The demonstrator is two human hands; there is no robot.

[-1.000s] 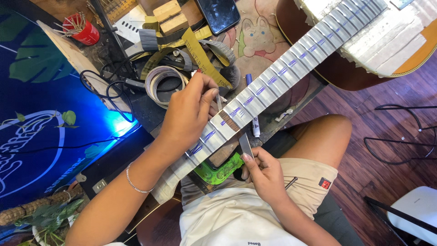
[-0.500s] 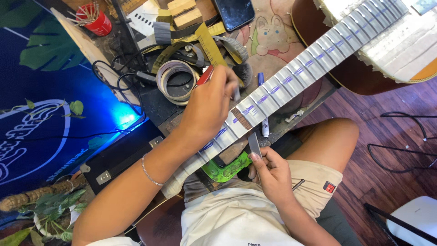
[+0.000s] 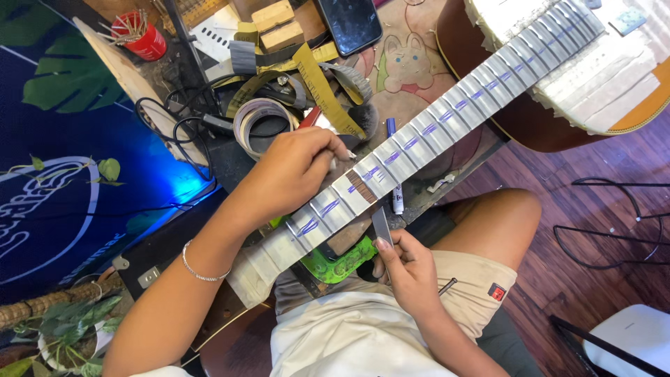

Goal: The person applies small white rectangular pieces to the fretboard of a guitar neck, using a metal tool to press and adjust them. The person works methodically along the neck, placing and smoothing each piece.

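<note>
The left hand closes over the taped guitar neck near a red can, while the right hand pinches a small grey file just below that neck.

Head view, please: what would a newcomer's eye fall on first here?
A guitar neck masked in pale tape with blue-marked frets runs diagonally across the middle. The left hand rests on the neck's lower part, while the right hand holds a small flat metal tool just below it. A roll of tape lies on the cluttered bench behind.
</note>
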